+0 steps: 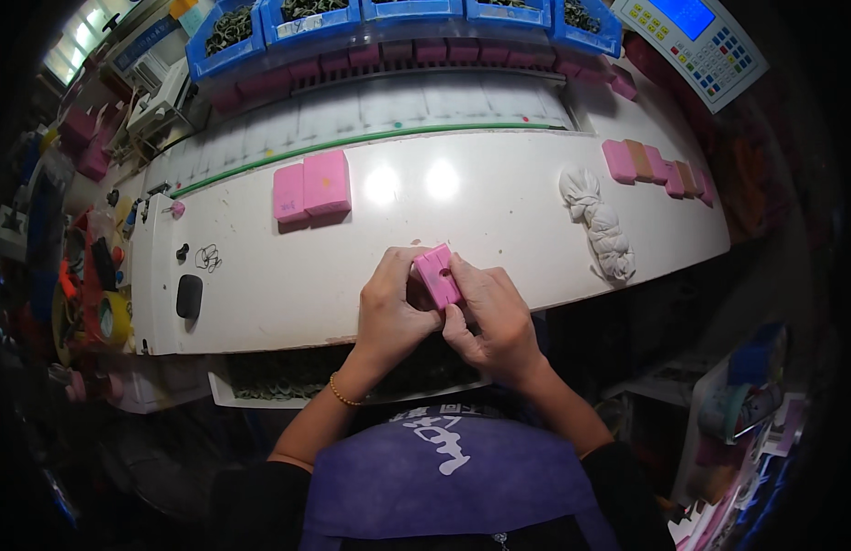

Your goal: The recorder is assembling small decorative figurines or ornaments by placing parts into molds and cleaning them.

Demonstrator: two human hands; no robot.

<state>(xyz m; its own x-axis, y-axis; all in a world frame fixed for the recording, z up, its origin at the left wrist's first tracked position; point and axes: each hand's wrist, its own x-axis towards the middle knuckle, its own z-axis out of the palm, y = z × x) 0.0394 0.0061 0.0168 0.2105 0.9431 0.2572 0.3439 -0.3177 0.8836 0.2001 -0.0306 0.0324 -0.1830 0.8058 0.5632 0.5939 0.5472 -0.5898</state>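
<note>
Pink and rectangular, the small plastic block (438,275) sits tilted between your two hands, just above the near edge of the white worktable (499,220). Your left hand (391,317) curls around its left side with the fingers closed against it, and your right hand (492,317) presses in from the right, thumb against the lower end of the block; both hands are pinching it together. A gold bead bracelet (343,393) circles your left wrist.

Beyond your grip and to its left, two larger flat pink blocks (312,187) lie side by side on the table. Well off to the right of your grip lies a twisted white cloth (600,225), and past it a row of pink and tan blocks (658,167). Directly under your hands, below the table edge, a shallow tray of dark small parts (287,376) shows. Far beyond, blue bins (315,23) line the back.
</note>
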